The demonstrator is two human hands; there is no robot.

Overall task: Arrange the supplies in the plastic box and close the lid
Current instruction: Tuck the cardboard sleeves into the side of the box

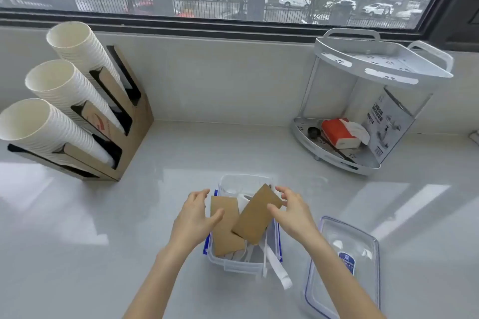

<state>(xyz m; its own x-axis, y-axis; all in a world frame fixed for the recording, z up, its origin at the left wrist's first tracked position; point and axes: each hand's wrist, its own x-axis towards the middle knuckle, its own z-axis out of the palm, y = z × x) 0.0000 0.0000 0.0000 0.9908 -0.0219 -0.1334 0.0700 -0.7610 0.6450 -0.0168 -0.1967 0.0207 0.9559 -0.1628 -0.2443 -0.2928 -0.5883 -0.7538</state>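
Observation:
A clear plastic box (pixel 241 265) with blue side clips sits on the counter in front of me. Two brown cardboard sleeves lie in it: one (pixel 226 233) on the left, another (pixel 255 217) tilted across the middle. My right hand (pixel 290 211) pinches the tilted sleeve by its upper right edge. My left hand (pixel 197 215) hovers over the box's left side with fingers apart, touching or nearly touching the left sleeve. White plastic utensils (pixel 277 264) stick out over the box's near right corner. The clear lid (pixel 344 264) with a blue label lies flat to the right.
A cardboard dispenser (pixel 124 137) with three stacks of white paper cups stands at the left. A white corner rack (pixel 363 111) at the back right holds a tissue pack and a bag. A window runs along the back wall.

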